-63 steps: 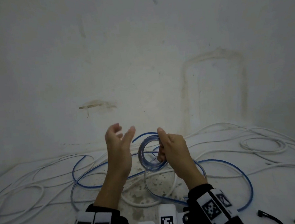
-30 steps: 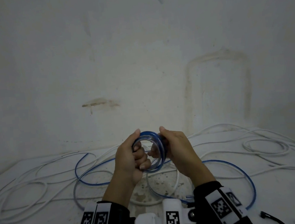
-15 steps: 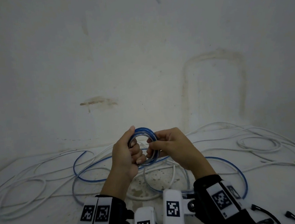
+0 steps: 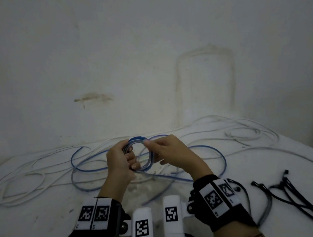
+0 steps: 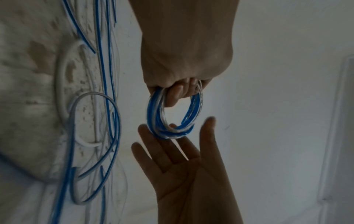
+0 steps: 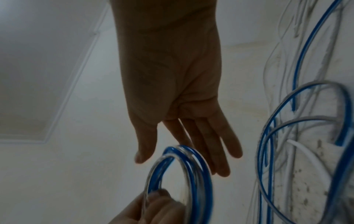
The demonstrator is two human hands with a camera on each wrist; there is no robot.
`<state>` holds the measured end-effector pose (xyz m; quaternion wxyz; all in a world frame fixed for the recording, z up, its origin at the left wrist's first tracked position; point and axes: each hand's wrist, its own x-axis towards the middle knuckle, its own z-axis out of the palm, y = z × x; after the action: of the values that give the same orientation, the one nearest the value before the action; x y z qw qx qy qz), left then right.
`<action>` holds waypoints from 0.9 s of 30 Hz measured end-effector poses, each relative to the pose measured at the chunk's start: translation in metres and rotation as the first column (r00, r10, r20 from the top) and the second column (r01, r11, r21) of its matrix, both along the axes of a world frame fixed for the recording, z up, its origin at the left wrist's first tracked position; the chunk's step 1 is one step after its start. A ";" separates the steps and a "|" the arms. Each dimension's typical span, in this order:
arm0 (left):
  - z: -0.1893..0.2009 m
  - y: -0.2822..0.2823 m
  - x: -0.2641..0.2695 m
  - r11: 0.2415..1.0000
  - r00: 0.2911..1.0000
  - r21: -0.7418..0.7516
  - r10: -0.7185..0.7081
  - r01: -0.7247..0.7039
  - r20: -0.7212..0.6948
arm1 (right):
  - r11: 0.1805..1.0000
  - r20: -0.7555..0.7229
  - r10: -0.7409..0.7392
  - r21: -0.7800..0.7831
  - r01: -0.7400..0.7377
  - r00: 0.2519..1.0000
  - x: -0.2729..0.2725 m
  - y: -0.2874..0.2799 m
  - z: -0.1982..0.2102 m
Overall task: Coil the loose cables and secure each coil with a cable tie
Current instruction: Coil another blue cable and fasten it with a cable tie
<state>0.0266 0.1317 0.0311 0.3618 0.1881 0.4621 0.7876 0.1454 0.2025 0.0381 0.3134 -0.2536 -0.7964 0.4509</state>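
A small coil of blue and clear cable [image 4: 137, 138] is held up above the table. My left hand [image 4: 120, 162] grips the coil's left side, fingers curled through the ring [image 5: 153, 115]. My right hand [image 4: 165, 151] is at the coil's right side. In both wrist views its fingers [image 6: 206, 151] are straight and lie against the ring [image 6: 199, 166] without curling round it. The rest of the blue cable [image 4: 216, 151] trails loose over the table below. Several black cable ties [image 4: 293, 195] lie at the front right.
Long white cables [image 4: 16, 185] sprawl in loose loops over the left of the stained white table [image 4: 47, 220]. More white cable loops [image 4: 246, 133] lie at the back right. A plain wall [image 4: 147, 63] rises right behind the table.
My left hand, open and apart 2.1 s ago, took hold of the coil. My right hand, which gripped it, now has straight fingers. The view dipped and shows the cable ties.
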 end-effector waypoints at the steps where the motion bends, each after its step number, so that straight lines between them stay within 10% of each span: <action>1: -0.005 -0.003 0.003 0.999 1.000 -0.034 0.008 -0.009 -0.018 | 0.997 0.026 -0.072 -0.007 0.072 0.997 0.005 0.001 -0.004; 8: -0.040 -0.019 0.024 0.983 0.993 -0.181 -0.005 -0.017 -0.122 | 0.732 0.325 -0.672 0.157 0.663 0.665 0.072 0.006 -0.039; 12: -0.043 -0.022 0.024 0.985 0.995 -0.173 -0.037 0.021 -0.089 | 0.559 0.477 -0.749 0.083 0.825 0.460 0.112 0.002 -0.051; 22: -0.047 -0.023 0.016 0.985 0.999 -0.173 -0.001 -0.007 -0.048 | 0.713 0.507 -0.654 0.166 0.681 0.561 0.101 -0.007 -0.058; 27: -0.049 -0.020 0.008 0.982 0.997 -0.173 0.068 -0.072 -0.029 | 0.858 0.035 -0.514 0.045 0.512 0.857 0.063 -0.010 -0.030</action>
<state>0.0350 0.1119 -0.0182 0.3433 0.1485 0.5397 0.7542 0.2080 0.1923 0.0084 0.4082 -0.4613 -0.7146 0.3315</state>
